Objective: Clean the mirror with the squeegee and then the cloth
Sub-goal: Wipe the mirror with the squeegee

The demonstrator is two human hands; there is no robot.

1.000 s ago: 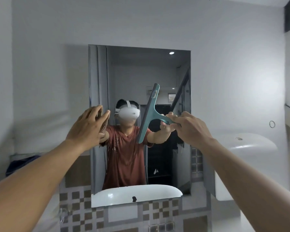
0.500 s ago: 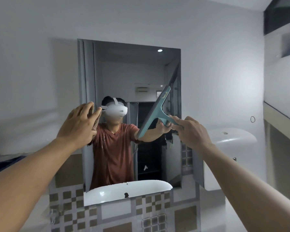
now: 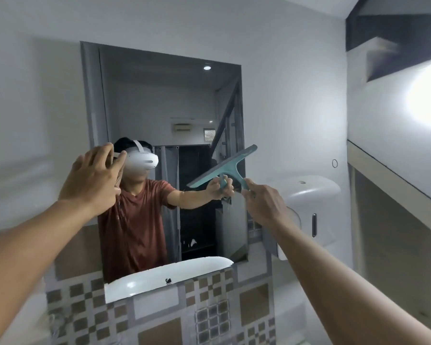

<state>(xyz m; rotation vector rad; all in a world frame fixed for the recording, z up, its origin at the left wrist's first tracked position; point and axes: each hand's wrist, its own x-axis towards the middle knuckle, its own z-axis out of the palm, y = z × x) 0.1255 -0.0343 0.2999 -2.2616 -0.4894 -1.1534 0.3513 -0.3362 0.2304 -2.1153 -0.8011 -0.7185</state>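
Observation:
A rectangular mirror (image 3: 159, 100) hangs on the white wall ahead and reflects a person in a red shirt and a headset. My right hand (image 3: 265, 205) grips the handle of a teal squeegee (image 3: 224, 168), whose blade lies tilted against the glass by the mirror's right edge, upper end to the right. My left hand (image 3: 95, 180) rests flat with fingers spread on the mirror's left edge at about head height. No cloth is in view.
A white sink (image 3: 164, 275) shows at the mirror's bottom, over checkered brown and grey tiles (image 3: 209, 314). A white wall dispenser (image 3: 311, 210) hangs right of the mirror. Further right run a ledge (image 3: 393, 175) and a bright light patch (image 3: 428, 95).
The squeegee has slid right toward the mirror's right edge and its blade has tipped from near upright to a flatter slant. The view has turned right. My left hand stays on the left edge.

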